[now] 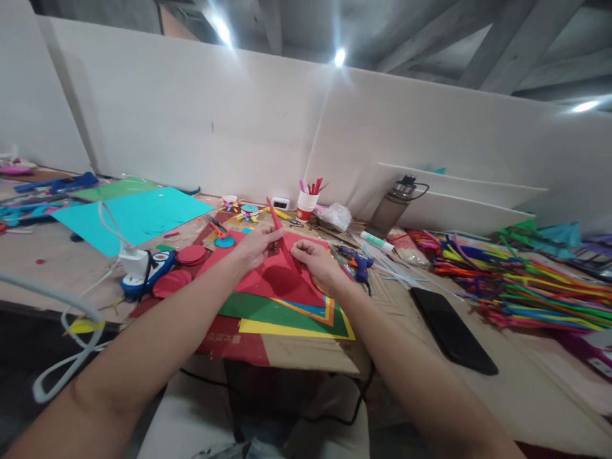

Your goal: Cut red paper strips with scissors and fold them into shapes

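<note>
A piece of red paper (287, 258) is raised on edge between my two hands, over more red sheets. My left hand (261, 247) pinches it from the left side, and my right hand (313, 260) has its fingers closed on the right side. Under my hands lies a stack of coloured sheets, with a green sheet (282, 317) and a yellow sheet (296, 329) showing at the near edge. Red paper circles (173, 282) lie left of the stack. Scissors with orange handles (217, 228) rest beyond my left hand.
A blue glue gun (358, 261) lies right of the stack, near a glue stick (377, 241). Further right are a black phone (452, 329) and many pipe cleaners (530, 280). A bottle (392, 207) and a paper cup (306, 205) stand behind. A power strip (148, 274) with cables sits left.
</note>
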Motion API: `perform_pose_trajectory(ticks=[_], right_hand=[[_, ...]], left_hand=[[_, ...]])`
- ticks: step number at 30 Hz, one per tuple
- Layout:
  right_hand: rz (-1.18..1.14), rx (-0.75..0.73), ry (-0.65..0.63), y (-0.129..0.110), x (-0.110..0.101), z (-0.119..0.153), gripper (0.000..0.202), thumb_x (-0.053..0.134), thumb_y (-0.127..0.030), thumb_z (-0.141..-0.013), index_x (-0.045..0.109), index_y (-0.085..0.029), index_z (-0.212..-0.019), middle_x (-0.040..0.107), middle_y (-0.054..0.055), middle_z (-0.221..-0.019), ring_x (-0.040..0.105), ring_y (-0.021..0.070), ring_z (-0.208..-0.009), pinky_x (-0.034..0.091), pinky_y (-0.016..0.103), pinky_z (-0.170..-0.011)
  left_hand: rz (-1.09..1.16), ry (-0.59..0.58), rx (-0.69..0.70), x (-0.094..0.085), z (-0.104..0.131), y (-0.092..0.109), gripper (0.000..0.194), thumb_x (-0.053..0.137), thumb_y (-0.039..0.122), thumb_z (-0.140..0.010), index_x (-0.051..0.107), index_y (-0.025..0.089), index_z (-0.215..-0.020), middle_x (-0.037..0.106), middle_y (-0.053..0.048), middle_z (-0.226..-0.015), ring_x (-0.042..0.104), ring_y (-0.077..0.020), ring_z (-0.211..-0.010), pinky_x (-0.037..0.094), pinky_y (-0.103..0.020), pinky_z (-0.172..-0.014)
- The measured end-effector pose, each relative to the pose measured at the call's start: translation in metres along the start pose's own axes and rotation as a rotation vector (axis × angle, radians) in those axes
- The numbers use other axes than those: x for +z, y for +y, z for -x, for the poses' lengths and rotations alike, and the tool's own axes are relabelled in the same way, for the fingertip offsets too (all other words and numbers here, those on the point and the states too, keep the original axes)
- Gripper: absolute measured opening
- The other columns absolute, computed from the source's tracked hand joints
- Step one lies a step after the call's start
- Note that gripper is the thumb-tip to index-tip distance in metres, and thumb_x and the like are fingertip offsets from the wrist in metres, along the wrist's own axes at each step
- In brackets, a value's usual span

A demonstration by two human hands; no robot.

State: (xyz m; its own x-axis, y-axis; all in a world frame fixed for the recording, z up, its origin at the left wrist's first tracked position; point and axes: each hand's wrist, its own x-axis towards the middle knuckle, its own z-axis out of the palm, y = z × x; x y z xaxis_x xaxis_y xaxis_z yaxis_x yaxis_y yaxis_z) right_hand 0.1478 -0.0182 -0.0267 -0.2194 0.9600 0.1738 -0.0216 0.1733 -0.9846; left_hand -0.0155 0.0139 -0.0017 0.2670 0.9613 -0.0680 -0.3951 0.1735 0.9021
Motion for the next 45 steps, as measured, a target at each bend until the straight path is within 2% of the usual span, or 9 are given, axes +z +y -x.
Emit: perform_pose_trajectory(ticks=[4, 12, 16, 19, 22, 26, 30, 35, 45], right_hand=[[0.419, -0.106, 0.014, -0.003, 0.002, 0.001, 0.044, 0.048, -0.056, -0.091, 0.062, -0.017, -0.105, 0.067, 0.009, -0.108, 0.061, 0.0205, -0.102, 0.045, 0.034, -0.092], [1.109, -0.032, -0.358, -0.004, 0.045, 0.011, 0.064, 0.037, -0.045, -0.1, 0.039, 0.0, -0.146, 0.034, 0.027, -0.153, 0.029, 0.0329, -0.146, 0.022, 0.047, -0.118], [0.95, -0.223, -0.618, -0.023, 0.069, 0.051, 0.063, 0.048, -0.043, -0.097, 0.042, -0.002, -0.145, 0.035, 0.025, -0.154, 0.031, 0.0309, -0.145, 0.023, 0.044, -0.119], [0.556, -0.333, -1.045, -0.05, 0.077, 0.089, 0.053, 0.054, -0.037, -0.095, 0.05, -0.01, -0.141, 0.046, 0.017, -0.149, 0.037, 0.0229, -0.143, 0.03, 0.033, -0.116], [0.184, -0.209, -1.302, -0.074, 0.074, 0.103, 0.037, 0.051, -0.031, -0.097, 0.064, -0.009, -0.124, 0.069, 0.013, -0.12, 0.065, 0.0158, -0.112, 0.047, 0.022, -0.096], [0.153, -0.257, -0.516, -0.084, 0.048, 0.069, 0.022, 0.059, -0.033, -0.091, 0.072, -0.015, -0.093, 0.073, 0.004, -0.086, 0.067, 0.0143, -0.082, 0.051, 0.026, -0.08], [0.236, -0.317, 0.279, -0.059, 0.01, 0.016, 0.024, 0.061, -0.036, -0.085, 0.068, -0.018, -0.099, 0.069, 0.004, -0.095, 0.061, 0.0144, -0.086, 0.048, 0.027, -0.077], [0.096, 0.102, 0.123, -0.017, -0.004, -0.001, 0.04, 0.061, -0.052, -0.08, 0.064, -0.017, -0.099, 0.066, 0.005, -0.091, 0.059, 0.0134, -0.072, 0.047, 0.025, -0.062], [0.011, 0.126, 0.105, -0.006, 0.004, 0.005, 0.038, 0.077, -0.035, -0.062, 0.055, -0.018, -0.088, 0.053, -0.007, -0.064, 0.046, 0.007, -0.052, 0.033, 0.02, -0.049]], left_hand=[[0.046, 0.069, 0.122, -0.012, -0.006, 0.019, 0.017, 0.078, 0.02, -0.074, 0.061, 0.014, -0.074, 0.062, 0.001, -0.06, 0.054, -0.0066, -0.048, 0.04, -0.019, -0.048], [0.167, 0.353, 0.29, -0.04, -0.015, 0.049, 0.011, 0.065, 0.015, -0.084, 0.06, 0.014, -0.075, 0.063, 0.003, -0.06, 0.055, -0.0055, -0.048, 0.039, -0.018, -0.046], [0.185, 0.388, 0.28, -0.043, -0.016, 0.049, 0.01, 0.066, 0.016, -0.083, 0.06, 0.014, -0.075, 0.063, 0.003, -0.06, 0.054, -0.0052, -0.047, 0.038, -0.017, -0.044], [0.214, 0.383, 0.274, -0.043, -0.017, 0.049, 0.011, 0.067, 0.016, -0.082, 0.06, 0.014, -0.074, 0.061, 0.003, -0.058, 0.053, -0.0048, -0.046, 0.039, -0.017, -0.045], [0.215, 0.347, 0.262, -0.04, -0.017, 0.047, 0.016, 0.071, 0.019, -0.08, 0.058, 0.015, -0.072, 0.061, 0.002, -0.058, 0.054, -0.006, -0.046, 0.041, -0.018, -0.046], [0.174, 0.207, 0.225, -0.032, -0.012, 0.04, 0.016, 0.07, 0.017, -0.08, 0.056, 0.015, -0.073, 0.061, 0.002, -0.058, 0.054, -0.0067, -0.045, 0.044, -0.019, -0.048], [0.052, 0.035, 0.151, -0.023, -0.006, 0.029, 0.018, 0.074, 0.019, -0.077, 0.056, 0.016, -0.078, 0.061, 0.003, -0.059, 0.051, -0.0064, -0.044, 0.046, -0.02, -0.048], [-0.125, -0.124, 0.139, -0.014, -0.003, 0.013, 0.035, 0.085, 0.032, -0.065, 0.059, 0.014, -0.08, 0.061, 0.001, -0.062, 0.054, -0.0073, -0.05, 0.046, -0.02, -0.05], [-0.042, -0.078, -0.033, -0.001, 0.001, -0.014, 0.034, 0.087, 0.031, -0.061, 0.058, 0.015, -0.072, 0.058, 0.002, -0.058, 0.053, -0.0075, -0.048, 0.046, -0.02, -0.05]])
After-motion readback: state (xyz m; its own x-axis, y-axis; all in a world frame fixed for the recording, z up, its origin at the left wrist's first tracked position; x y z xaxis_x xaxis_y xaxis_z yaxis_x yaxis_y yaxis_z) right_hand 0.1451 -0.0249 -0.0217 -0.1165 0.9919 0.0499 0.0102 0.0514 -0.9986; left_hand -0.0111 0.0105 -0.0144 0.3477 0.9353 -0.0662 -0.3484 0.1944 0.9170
